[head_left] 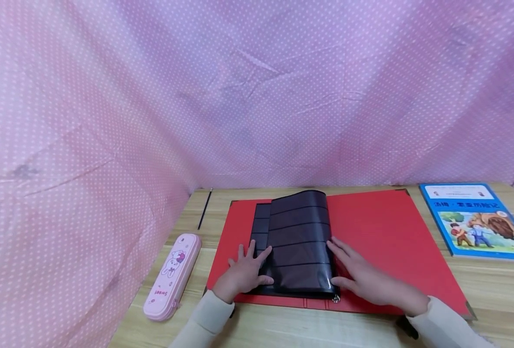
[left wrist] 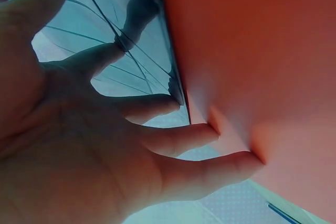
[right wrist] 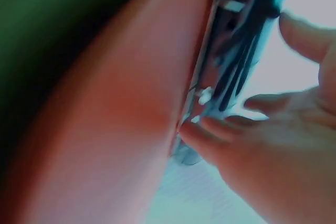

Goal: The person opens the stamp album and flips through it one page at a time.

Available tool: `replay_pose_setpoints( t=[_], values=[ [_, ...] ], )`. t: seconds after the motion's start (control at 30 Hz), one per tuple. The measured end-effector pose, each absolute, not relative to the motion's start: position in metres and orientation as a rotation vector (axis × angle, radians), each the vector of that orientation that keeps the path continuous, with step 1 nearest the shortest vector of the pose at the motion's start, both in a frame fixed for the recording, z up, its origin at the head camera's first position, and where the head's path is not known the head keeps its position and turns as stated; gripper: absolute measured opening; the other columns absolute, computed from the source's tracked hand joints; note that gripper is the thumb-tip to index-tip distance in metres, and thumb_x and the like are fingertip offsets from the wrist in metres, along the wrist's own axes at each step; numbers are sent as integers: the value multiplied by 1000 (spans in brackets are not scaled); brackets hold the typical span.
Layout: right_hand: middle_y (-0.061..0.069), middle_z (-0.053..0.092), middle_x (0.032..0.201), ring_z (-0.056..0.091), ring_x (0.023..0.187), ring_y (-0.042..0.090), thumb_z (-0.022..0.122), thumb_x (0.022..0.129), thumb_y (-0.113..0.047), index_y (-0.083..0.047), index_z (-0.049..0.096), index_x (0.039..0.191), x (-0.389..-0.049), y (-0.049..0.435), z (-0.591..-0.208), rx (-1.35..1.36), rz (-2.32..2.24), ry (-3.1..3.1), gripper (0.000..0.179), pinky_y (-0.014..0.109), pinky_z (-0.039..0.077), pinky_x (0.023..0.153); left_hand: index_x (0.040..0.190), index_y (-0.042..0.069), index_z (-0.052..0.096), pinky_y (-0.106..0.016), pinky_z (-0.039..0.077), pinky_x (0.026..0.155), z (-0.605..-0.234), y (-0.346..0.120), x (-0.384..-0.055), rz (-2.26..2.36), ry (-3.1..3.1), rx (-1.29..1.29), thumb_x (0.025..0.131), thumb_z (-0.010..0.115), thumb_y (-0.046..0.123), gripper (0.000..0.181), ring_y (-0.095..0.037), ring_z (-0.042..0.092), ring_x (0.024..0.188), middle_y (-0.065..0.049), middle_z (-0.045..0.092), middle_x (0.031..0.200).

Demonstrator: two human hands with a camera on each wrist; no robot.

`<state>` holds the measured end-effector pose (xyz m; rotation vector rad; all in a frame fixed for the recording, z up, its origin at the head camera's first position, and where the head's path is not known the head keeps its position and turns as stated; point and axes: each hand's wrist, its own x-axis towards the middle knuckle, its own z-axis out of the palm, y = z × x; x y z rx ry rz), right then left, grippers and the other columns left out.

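A red binder (head_left: 383,232) lies spread flat on the table with metal corners. Black pocket pages (head_left: 298,241) with glossy strips fold over its left half, their bent side bulging up near the middle. My left hand (head_left: 243,273) rests with spread fingers at the pages' left edge. In the left wrist view its thumb and nearer fingers touch the glossy page, while the outer fingertips (left wrist: 260,160) press the red cover (left wrist: 252,51). Along the bulging bend, my right hand (head_left: 365,278) touches the pages with extended fingers and thumb. A metal ring (head_left: 336,299) shows at the lower end of the bend.
To the left lie a pink pencil case (head_left: 173,276) with a rabbit picture and a dark pencil (head_left: 205,209). A blue-bordered picture book (head_left: 478,222) lies at the right on the wooden table (head_left: 326,328). Pink dotted cloth (head_left: 283,96) hangs behind.
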<state>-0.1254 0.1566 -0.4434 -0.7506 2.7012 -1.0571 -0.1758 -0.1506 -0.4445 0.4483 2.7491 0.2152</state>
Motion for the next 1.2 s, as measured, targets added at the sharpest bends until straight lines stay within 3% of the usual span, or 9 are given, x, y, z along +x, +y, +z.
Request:
replay_pose_setpoints(
  t=[0.13, 0.63, 0.73, 0.97, 1.2],
  values=[
    [16, 14, 154, 24, 135, 40, 59, 88, -51, -10, 15, 152, -129, 164, -446, -598, -1008, 2631, 88, 53, 39, 97, 148, 27, 34, -73, 24, 94, -444, -150, -175, 215, 2757, 455, 81, 70, 44, 78, -52, 12, 135, -20, 17, 153],
    [12, 16, 154, 24, 134, 41, 56, 84, -62, -15, 19, 152, -131, 135, -446, -525, -912, 2784, 90, 66, 29, 97, 147, 18, 37, -68, 25, 98, -435, -167, -180, 227, 2750, 474, 85, 70, 27, 71, -42, 20, 137, -11, 25, 153],
    [13, 17, 154, 25, 133, 42, 57, 85, -60, -14, 21, 152, -132, 132, -444, -538, -889, 2787, 89, 70, 25, 95, 146, 19, 38, -68, 25, 98, -435, -169, -181, 219, 2744, 457, 85, 71, 26, 70, -40, 20, 137, -9, 25, 153],
    [20, 24, 148, 28, 130, 44, 61, 90, -45, -8, 22, 150, -161, 152, -434, -574, -1067, 2711, 81, 61, 39, 92, 146, 19, 39, -68, 26, 98, -437, -170, -181, 227, 2741, 467, 85, 71, 28, 70, -39, 19, 138, -8, 25, 153],
    [28, 15, 149, 15, 134, 47, 58, 95, -32, 2, 13, 149, -209, 169, -433, -526, -1043, 2658, 78, 63, 23, 103, 145, 18, 41, -67, 26, 98, -436, -169, -180, 240, 2733, 477, 83, 73, 26, 70, -38, 18, 139, -8, 25, 153]
  ],
)
